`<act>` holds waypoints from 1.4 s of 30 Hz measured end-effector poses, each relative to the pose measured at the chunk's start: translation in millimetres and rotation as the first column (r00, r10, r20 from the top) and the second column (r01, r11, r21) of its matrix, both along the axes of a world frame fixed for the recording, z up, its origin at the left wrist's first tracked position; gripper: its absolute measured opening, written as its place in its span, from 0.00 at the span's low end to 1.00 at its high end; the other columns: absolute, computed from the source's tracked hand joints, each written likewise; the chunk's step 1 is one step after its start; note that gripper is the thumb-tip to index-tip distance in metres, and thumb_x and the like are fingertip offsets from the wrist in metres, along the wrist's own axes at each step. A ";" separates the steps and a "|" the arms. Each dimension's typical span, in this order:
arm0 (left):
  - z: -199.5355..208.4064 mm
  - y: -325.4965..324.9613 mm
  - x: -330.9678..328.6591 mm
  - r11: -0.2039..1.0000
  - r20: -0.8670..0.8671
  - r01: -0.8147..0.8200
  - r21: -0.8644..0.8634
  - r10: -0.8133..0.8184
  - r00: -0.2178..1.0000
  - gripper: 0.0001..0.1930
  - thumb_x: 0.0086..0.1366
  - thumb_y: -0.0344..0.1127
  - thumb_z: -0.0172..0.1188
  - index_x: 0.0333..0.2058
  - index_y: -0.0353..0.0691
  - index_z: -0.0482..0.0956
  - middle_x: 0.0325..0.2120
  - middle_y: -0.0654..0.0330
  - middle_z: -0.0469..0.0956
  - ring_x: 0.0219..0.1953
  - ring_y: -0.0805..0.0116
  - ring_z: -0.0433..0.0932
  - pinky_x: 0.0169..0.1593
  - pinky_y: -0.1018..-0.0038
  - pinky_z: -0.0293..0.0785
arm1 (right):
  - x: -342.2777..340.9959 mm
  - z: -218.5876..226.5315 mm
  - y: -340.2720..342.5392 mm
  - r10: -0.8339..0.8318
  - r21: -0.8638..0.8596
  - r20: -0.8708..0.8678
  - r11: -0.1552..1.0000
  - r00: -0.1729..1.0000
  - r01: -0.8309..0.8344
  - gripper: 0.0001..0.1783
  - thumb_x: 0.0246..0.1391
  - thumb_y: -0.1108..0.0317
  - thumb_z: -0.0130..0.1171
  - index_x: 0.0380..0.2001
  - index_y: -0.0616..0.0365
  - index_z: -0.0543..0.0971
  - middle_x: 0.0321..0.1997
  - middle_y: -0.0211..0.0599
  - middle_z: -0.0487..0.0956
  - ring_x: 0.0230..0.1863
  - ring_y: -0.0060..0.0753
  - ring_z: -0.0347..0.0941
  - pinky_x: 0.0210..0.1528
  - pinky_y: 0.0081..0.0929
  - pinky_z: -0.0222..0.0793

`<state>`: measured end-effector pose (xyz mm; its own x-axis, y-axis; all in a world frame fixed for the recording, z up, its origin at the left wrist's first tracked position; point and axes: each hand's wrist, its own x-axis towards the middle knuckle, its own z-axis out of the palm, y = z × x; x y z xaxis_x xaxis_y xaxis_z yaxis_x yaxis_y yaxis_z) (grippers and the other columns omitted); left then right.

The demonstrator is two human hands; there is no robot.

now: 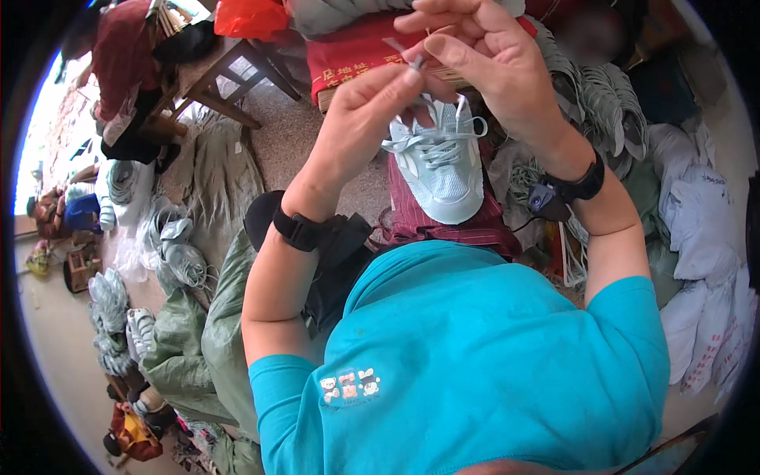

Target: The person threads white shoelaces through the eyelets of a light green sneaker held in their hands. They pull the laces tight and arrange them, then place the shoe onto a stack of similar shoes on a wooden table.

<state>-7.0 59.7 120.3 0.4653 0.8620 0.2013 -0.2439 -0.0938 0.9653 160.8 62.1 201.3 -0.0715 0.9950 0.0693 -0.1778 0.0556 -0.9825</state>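
Note:
A pale blue and white sneaker point(443, 178) rests on my lap, toe toward me, with its laces point(435, 150) threaded and looped over the tongue. My left hand point(380, 99) is above the shoe's far end, thumb and forefinger pinching a light shoelace whose end sticks up from the grip. Close by on the right, my right hand point(491, 63) is raised with thumb and forefinger together. A thin yellowish bit shows at those fingertips, too small to name. The other fingers of that hand are curled loosely. Both hands partly cover the shoe's opening.
Beyond the shoe lies a red cloth point(348, 63) with a red plastic bag point(252, 17) nearby. A wooden stool point(229, 79) stands at far left. Bundled shoe parts point(613, 103) and white sacks point(701, 229) crowd the right; green sacks point(186, 340) lie left. Other people sit along the left.

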 end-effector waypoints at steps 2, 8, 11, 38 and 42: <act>0.0 5.8 -1.4 0.988 0.066 -0.152 -0.027 0.154 0.986 0.16 0.73 0.41 0.49 0.43 0.36 0.81 0.37 0.63 0.81 0.32 0.80 0.74 0.41 0.82 0.69 | 26.6 -58.4 10.4 0.049 0.503 0.269 0.844 0.962 -0.184 0.10 0.64 0.69 0.53 0.46 0.61 0.75 0.38 0.32 0.81 0.42 0.20 0.77 0.44 0.17 0.72; -5.1 5.2 -8.2 0.971 0.278 -0.221 -0.090 0.238 0.931 0.17 0.73 0.41 0.48 0.42 0.32 0.80 0.38 0.57 0.81 0.31 0.79 0.72 0.38 0.81 0.70 | 22.8 -116.8 -5.3 0.042 0.328 0.763 0.836 0.646 -0.441 0.13 0.65 0.68 0.53 0.49 0.61 0.75 0.40 0.29 0.78 0.43 0.18 0.74 0.48 0.20 0.70; -8.8 -0.7 -3.2 0.979 0.252 -0.197 -0.046 0.203 0.946 0.16 0.73 0.41 0.48 0.43 0.34 0.80 0.39 0.57 0.81 0.32 0.80 0.71 0.40 0.81 0.69 | 15.9 -120.1 -2.7 0.322 0.119 0.502 0.893 0.802 -0.433 0.13 0.66 0.65 0.52 0.48 0.61 0.75 0.39 0.28 0.78 0.43 0.17 0.73 0.50 0.20 0.68; -107.8 1.5 -23.5 0.987 -0.642 -0.158 -0.023 0.106 0.759 0.11 0.66 0.35 0.55 0.35 0.30 0.80 0.27 0.55 0.80 0.30 0.70 0.76 0.36 0.73 0.72 | 107.0 -161.3 13.2 0.269 -0.158 0.679 0.962 0.683 -0.222 0.10 0.58 0.67 0.57 0.28 0.62 0.79 0.23 0.21 0.73 0.27 0.12 0.64 0.30 0.18 0.63; -118.9 4.0 -22.2 0.989 -0.608 -0.146 0.032 0.135 0.782 0.12 0.65 0.35 0.55 0.33 0.30 0.79 0.24 0.57 0.78 0.28 0.72 0.74 0.35 0.74 0.71 | 105.5 -149.5 18.4 0.351 -0.237 0.680 0.936 0.644 -0.261 0.09 0.53 0.68 0.57 0.23 0.62 0.77 0.19 0.20 0.70 0.25 0.12 0.62 0.27 0.20 0.60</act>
